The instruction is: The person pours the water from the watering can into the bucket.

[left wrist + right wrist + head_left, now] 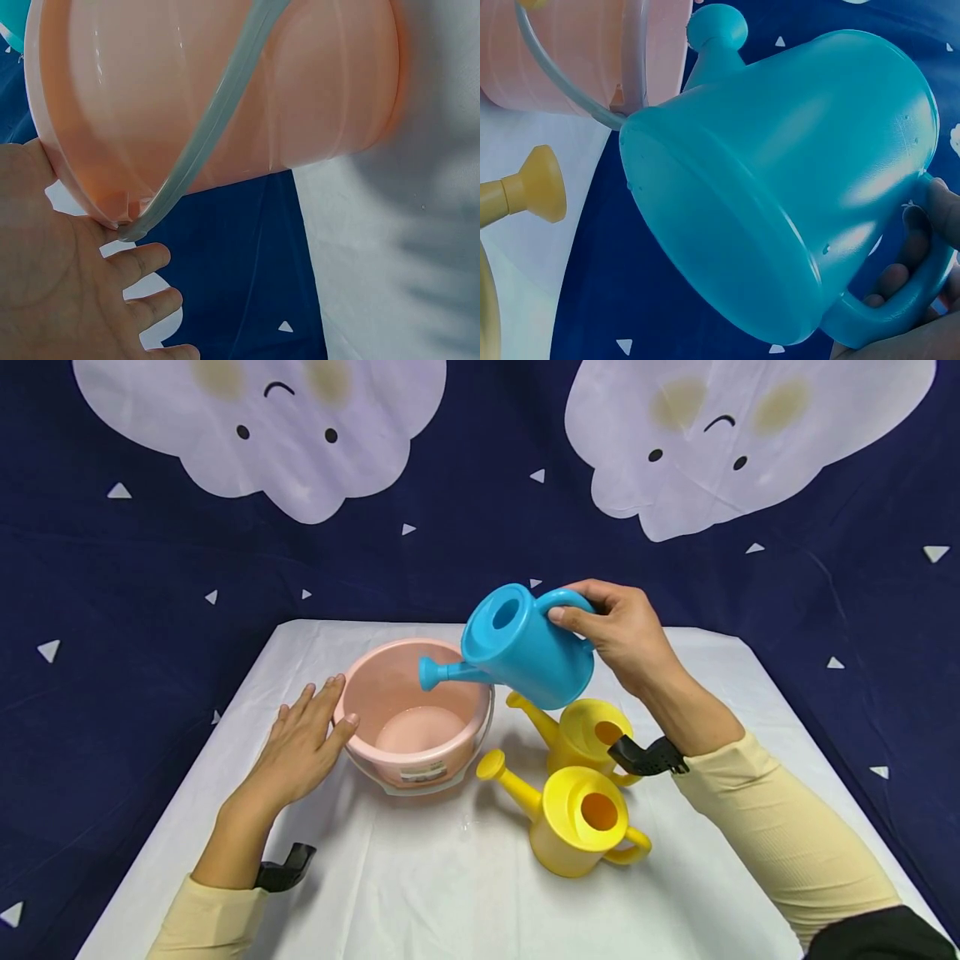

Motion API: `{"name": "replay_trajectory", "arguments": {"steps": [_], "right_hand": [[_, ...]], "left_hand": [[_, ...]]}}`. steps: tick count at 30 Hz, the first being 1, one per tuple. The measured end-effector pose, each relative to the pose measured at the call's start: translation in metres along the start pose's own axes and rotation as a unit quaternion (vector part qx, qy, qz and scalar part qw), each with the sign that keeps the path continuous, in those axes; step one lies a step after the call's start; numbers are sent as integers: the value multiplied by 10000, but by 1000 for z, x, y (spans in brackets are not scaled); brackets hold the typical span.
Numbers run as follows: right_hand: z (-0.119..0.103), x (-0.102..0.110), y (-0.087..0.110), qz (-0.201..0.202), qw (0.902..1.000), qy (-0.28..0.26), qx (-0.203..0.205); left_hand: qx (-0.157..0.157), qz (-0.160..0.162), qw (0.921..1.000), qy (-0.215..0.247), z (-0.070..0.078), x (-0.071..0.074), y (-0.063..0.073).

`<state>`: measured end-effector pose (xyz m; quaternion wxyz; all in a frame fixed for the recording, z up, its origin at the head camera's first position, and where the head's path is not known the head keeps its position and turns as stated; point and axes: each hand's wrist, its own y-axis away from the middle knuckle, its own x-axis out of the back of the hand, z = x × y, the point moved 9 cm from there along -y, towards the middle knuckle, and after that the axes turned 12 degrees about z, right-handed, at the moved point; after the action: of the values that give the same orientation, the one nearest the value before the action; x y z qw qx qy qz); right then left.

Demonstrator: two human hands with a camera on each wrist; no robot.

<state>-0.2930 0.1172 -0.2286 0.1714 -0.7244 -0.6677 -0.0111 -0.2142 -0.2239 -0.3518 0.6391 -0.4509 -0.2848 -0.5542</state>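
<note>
My right hand [626, 631] grips the handle of a blue watering can [528, 647], which hangs tilted with its spout over the pink bucket [363, 693]. In the right wrist view the can's underside [720, 240] faces the camera, with a few drops on it. My left hand [300, 747] rests against the bucket's left rim, fingers straight and spread. Its palm [52, 270] shows in the left wrist view, beside the grey bucket handle [217, 120]. The bucket stands upright; its pale bottom shows in the head view, and whether it holds water I cannot tell.
Two yellow watering cans stand right of the bucket, the rear can [581, 735] partly hidden behind the front can [573, 827]; both spouts point left. A white cloth [420, 877] covers the table. Behind hangs a dark blue curtain [495, 468] with clouds and triangles.
</note>
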Motion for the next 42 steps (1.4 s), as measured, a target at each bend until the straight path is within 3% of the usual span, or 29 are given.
{"name": "replay_trajectory", "arguments": {"steps": [42], "right_hand": [[-16, -7, -3, -173, 9994, 231, 184]], "left_hand": [[28, 16, 10000, 14, 0, 1, 0]]}}
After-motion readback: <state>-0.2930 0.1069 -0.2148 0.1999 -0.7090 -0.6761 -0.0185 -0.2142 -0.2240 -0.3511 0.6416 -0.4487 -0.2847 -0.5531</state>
